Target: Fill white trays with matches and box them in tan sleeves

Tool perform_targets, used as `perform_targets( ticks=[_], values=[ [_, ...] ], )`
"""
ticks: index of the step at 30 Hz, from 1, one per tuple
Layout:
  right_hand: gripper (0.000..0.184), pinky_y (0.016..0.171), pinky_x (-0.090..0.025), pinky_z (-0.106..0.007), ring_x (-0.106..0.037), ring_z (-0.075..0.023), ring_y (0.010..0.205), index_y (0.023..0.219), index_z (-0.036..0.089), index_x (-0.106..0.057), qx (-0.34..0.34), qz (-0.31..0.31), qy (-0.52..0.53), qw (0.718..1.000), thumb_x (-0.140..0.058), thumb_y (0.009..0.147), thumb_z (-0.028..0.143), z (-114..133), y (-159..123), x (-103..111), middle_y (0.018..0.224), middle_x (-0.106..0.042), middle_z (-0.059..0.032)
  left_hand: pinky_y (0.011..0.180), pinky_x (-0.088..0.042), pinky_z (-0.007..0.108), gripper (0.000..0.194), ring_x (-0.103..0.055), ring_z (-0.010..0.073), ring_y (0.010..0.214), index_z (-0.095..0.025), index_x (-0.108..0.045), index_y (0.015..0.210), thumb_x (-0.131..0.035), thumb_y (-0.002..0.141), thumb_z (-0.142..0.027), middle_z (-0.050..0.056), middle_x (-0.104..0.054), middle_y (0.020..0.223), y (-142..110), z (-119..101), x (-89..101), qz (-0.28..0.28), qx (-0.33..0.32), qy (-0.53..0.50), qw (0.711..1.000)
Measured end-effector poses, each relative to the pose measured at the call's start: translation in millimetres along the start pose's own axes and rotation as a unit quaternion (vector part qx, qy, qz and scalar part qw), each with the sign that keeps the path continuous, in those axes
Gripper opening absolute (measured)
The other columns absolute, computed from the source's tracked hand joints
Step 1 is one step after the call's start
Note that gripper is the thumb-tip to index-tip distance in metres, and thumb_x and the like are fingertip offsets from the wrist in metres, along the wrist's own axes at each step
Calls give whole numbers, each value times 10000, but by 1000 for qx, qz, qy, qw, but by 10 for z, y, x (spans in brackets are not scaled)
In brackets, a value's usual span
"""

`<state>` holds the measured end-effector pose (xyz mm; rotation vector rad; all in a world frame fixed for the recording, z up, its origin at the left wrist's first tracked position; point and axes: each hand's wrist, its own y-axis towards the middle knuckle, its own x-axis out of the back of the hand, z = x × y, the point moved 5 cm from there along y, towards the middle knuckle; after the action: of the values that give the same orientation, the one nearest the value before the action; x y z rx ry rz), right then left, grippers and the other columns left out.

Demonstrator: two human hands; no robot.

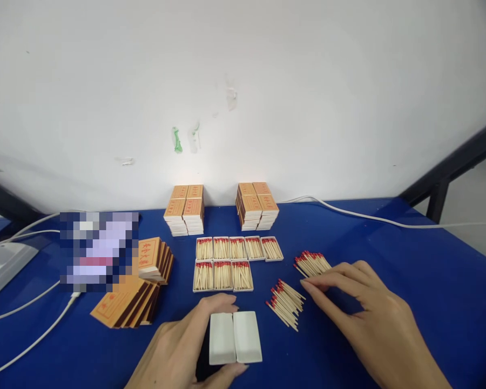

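My left hand (178,343) spans two white inner matchbox trays (248,337) standing side by side, both with nothing inside. Its fingers press at their far edge and the thumb at the near edge. My right hand (372,313) hovers at two loose piles of red-tipped matches. Thumb and forefinger meet in a pinch between the nearer pile (285,303) and the farther pile (311,263); whether a match is between the tips is hidden. The other fingers curl over the farther pile. Beyond, two rows of trays filled with matches (222,275) lie on the blue table.
Two stacks of closed matchboxes, the left stack (184,210) and the right stack (257,205), stand by the wall. Orange matchbox sleeves (121,302) lean over at left, beside a blurred-out device (105,248). White cables (44,351) cross the table (409,259).
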<state>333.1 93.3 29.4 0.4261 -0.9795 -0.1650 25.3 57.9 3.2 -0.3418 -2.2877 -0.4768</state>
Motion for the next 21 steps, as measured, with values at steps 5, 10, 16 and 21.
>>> perform_targets(
  ticks=[5,10,16,21],
  values=[
    [397,754,-563,-430,-648,-294,952,983,323,-842,4,-55,-53,997,-608,1127,610,-71,-24,-18,988,-796,-51,414,-390,238,697,-464,148,367,-370,-539,1537,-900,940,-357,-172,-411,538,-12,5,-31,2,0,4,1000],
    [319,735,-564,-409,-640,-285,955,1019,320,-837,14,-37,-57,998,-633,1128,539,-71,-35,-64,979,-777,-48,434,-388,239,718,-467,150,387,-381,-520,1540,-899,932,-325,-171,-388,555,-4,-1,-18,6,0,6,1000],
    [319,736,-588,-400,-669,-276,914,964,347,-840,12,9,-26,1000,-670,1102,579,-40,-12,-70,929,-776,-34,424,-351,231,747,-426,138,406,-396,-503,1539,-915,920,-326,-165,-354,585,7,-14,-19,1,-6,1,1000],
    [413,704,-604,-384,-697,-268,874,924,347,-859,3,48,16,999,-661,1084,672,34,3,-39,927,-794,-49,410,-350,230,740,-422,136,399,-391,-510,1538,-919,926,-322,-166,-349,573,15,-19,-12,3,-5,-3,1000]
  ],
)
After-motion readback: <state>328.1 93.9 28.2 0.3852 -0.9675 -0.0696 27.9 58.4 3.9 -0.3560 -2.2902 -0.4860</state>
